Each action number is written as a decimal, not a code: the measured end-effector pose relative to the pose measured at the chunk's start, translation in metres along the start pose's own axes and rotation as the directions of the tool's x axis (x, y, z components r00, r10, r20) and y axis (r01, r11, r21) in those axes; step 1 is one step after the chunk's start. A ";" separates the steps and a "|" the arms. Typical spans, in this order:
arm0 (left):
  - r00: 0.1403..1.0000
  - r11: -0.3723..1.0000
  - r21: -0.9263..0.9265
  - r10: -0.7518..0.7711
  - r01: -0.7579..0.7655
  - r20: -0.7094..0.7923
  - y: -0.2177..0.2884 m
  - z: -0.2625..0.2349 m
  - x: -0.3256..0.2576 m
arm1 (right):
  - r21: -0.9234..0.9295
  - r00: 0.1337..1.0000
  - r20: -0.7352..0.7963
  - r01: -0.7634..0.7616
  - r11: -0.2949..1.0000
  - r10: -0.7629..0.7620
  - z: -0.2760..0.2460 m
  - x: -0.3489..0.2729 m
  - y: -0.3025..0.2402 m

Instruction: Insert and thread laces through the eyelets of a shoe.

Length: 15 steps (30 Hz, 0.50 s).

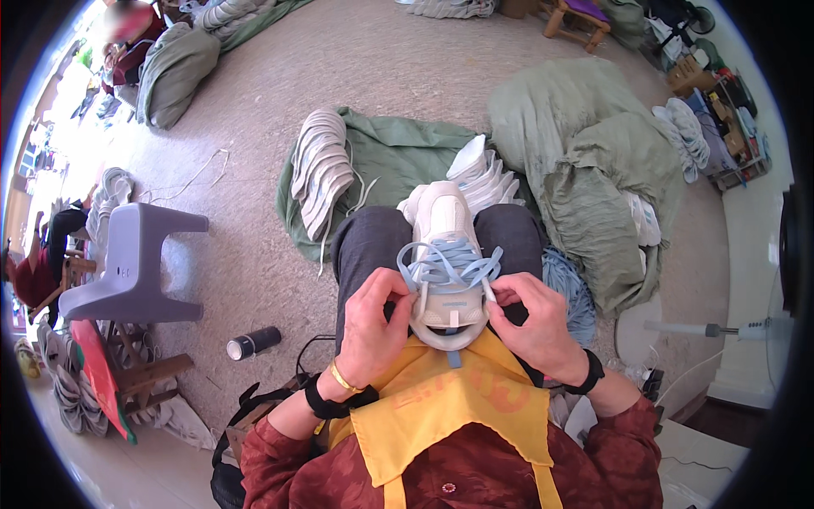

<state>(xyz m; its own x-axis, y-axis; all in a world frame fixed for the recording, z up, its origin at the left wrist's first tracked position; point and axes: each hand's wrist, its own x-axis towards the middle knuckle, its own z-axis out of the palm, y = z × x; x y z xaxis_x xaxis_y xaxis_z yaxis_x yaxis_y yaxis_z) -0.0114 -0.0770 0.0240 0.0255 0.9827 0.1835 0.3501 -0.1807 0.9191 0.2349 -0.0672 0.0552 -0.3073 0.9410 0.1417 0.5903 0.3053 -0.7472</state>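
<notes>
A white sneaker [443, 222] rests between my knees, its toe pointing away from me and its collar toward me. Light blue laces [454, 265] cross over its tongue and bulge out in loose loops at both sides. At the left side of the shoe opening, my left hand [377, 318] pinches the lace beside the upper eyelets. My right hand [532, 318] does likewise on the opposite side, thumb and forefinger together near the eyelet edge. The exact lace ends are hidden by my fingertips.
Nested rows of white shoe uppers [320, 174] lie on a green cloth [398, 140] ahead. A large green sack [585, 144] stands right, with blue laces [570, 293] bundled nearby. Left are a grey plastic chair [127, 263] and a black cylinder [254, 343]. Another person sits far left.
</notes>
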 end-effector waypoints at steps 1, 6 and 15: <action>1.000 1.000 0.001 0.007 -0.007 0.002 0.002 0.000 0.001 | 0.065 1.000 -0.022 -0.009 0.998 0.011 0.004 0.000 0.000; 0.999 0.997 0.067 0.044 -0.046 0.030 0.000 0.003 0.001 | -0.205 0.980 0.030 0.200 0.958 -0.198 0.003 -0.001 -0.002; 0.981 0.974 0.139 0.168 -0.180 0.097 0.004 0.000 -0.002 | -0.549 0.946 0.241 0.318 0.773 -0.218 0.000 0.012 -0.020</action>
<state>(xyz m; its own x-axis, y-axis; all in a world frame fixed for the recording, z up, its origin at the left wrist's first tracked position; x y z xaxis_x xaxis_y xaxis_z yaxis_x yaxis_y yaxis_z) -0.0102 -0.0796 0.0276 0.1746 0.9377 0.3004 0.4663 -0.3475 0.8135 0.2190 -0.0625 0.0716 -0.5993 0.7881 0.1404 0.7683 0.6156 -0.1757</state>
